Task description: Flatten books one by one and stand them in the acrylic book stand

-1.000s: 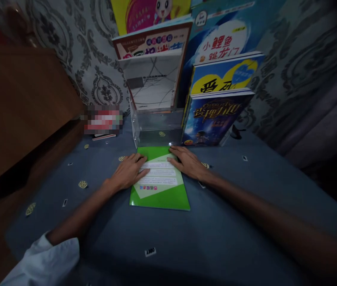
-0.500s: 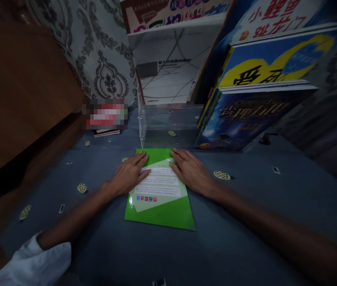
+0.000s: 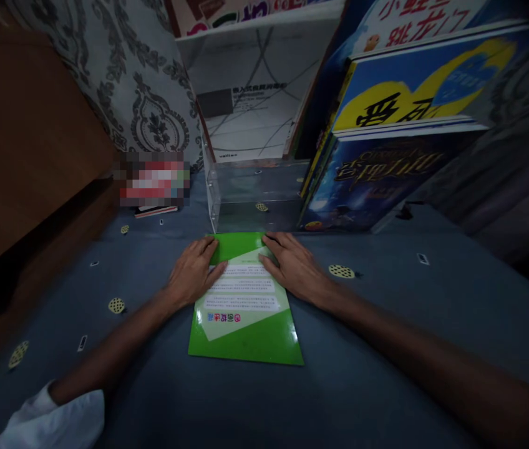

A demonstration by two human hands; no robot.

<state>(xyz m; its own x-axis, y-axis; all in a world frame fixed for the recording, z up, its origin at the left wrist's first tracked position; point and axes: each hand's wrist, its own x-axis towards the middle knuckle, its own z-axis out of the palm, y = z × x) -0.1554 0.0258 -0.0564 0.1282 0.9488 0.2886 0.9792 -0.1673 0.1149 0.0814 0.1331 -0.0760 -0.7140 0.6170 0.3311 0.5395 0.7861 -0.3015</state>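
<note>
A thin green book (image 3: 246,340) lies flat on the blue cloth, its printed text upside down to me. My left hand (image 3: 193,271) rests at the book's far left corner, fingers stretched along the edge and thumb on the cover. Over the far right corner lies my right hand (image 3: 298,268), also with extended fingers and the thumb reaching inward onto the cover. Both hands touch the book without closing round it. Just beyond its far edge stands a clear plastic rack (image 3: 255,215).
Upright in the rack are a white booklet (image 3: 255,93), a dark blue book (image 3: 362,181) and a blue-and-yellow book (image 3: 414,81). A small stack, partly blurred, (image 3: 156,212) sits at the far left by the patterned wall (image 3: 156,125). Brown wooden furniture (image 3: 25,143) borders the left side.
The whole view has shifted a little. My left fingers have slid slightly outward toward the book's left edge; my right hand stays at the far right corner.
</note>
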